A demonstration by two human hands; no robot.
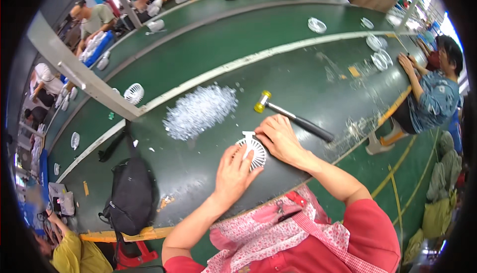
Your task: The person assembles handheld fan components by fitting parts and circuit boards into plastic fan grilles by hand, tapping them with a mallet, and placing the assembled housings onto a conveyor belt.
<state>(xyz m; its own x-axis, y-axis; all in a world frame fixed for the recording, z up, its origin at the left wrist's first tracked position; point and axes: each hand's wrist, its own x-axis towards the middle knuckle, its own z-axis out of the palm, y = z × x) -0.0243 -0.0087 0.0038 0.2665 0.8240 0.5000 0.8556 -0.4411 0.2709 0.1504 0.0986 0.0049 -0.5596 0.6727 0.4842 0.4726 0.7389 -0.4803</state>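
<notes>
A white round fan grille (254, 152) lies flat on the green table (308, 82) right in front of me. My left hand (234, 172) rests on its left side with the fingers spread over the ribs. My right hand (279, 137) presses down on its upper right edge, fingers curled over the rim. A hammer (293, 116) with a yellow head and black handle lies just beyond my right hand, untouched. A heap of small clear plastic pieces (199, 110) sits to the upper left of the grille.
A black bag (130, 187) lies on the table to my left. More white grilles (133, 93) sit on the conveyor belts (223, 39) beyond. A person in a blue patterned shirt (437, 99) works at the right; other people sit at the far left.
</notes>
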